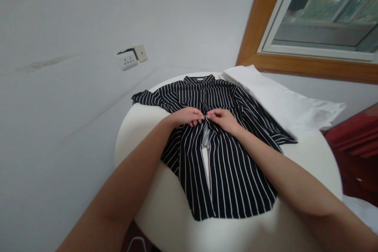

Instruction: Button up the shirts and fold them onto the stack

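A black shirt with thin white stripes [230, 169] lies flat, front up, on a round white table [165, 212], collar toward the wall. Its front is closed near the collar and gapes open below the chest. My left hand [187, 117] and my right hand [223, 120] meet at the shirt's front opening at mid-chest. Both have their fingers curled and pinched on the two front edges of the shirt, fingertips almost touching each other.
A folded white cloth [277, 98] lies on the table's far right, partly over the edge. A wall socket [127, 60] sits on the white wall behind. A wooden-framed window [319, 19] is at upper right, dark red furniture [354, 141] at right.
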Available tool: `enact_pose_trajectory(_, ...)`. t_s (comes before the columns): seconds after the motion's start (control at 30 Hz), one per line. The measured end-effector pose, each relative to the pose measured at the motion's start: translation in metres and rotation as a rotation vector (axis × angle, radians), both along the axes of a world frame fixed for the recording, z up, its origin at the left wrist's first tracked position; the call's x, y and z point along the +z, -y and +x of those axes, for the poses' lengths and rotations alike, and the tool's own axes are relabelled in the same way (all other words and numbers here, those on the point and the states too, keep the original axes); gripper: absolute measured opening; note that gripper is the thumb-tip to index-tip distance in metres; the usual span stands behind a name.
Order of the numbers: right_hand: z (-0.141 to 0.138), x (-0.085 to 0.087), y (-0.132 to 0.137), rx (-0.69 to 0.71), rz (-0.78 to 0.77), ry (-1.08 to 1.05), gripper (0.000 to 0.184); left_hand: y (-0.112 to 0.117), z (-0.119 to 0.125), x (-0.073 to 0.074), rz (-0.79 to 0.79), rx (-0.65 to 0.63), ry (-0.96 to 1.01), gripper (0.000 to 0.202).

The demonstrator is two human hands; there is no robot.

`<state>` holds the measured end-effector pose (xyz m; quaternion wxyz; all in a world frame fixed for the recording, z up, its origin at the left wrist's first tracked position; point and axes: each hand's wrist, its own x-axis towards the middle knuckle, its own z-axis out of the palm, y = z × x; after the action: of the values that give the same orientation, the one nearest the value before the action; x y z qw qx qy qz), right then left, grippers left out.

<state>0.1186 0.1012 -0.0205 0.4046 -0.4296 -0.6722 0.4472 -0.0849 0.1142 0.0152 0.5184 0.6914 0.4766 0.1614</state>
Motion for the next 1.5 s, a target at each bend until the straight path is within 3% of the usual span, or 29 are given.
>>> enact_pose_trajectory(0.67,-0.001,0.0,-0.001,0.002,-0.009,-0.024,0.014,-0.005,-0.003,-0.006,-0.033,-0.015,0.066,0.016)
enact_pose_trajectory(1.0,0.002,0.005,0.003,0.101,-0.196,-0.178,0.015,0.0,0.002,-0.006,0.03,0.011,0.037,0.011)
enact_pose_trajectory(1.2,0.001,0.012,0.0,0.077,-0.335,-0.181,0.01,0.0,0.003,-0.007,0.087,-0.03,0.001,0.015)
enact_pose_trajectory(1.37,0.0,0.016,0.0,0.136,-0.29,-0.057,0.013,-0.001,0.002,-0.008,0.132,-0.056,-0.004,0.016)
enact_pose_trajectory(1.5,-0.002,0.011,0.003,0.146,-0.14,0.087,0.011,-0.001,0.002,-0.009,0.13,-0.055,-0.02,0.014)
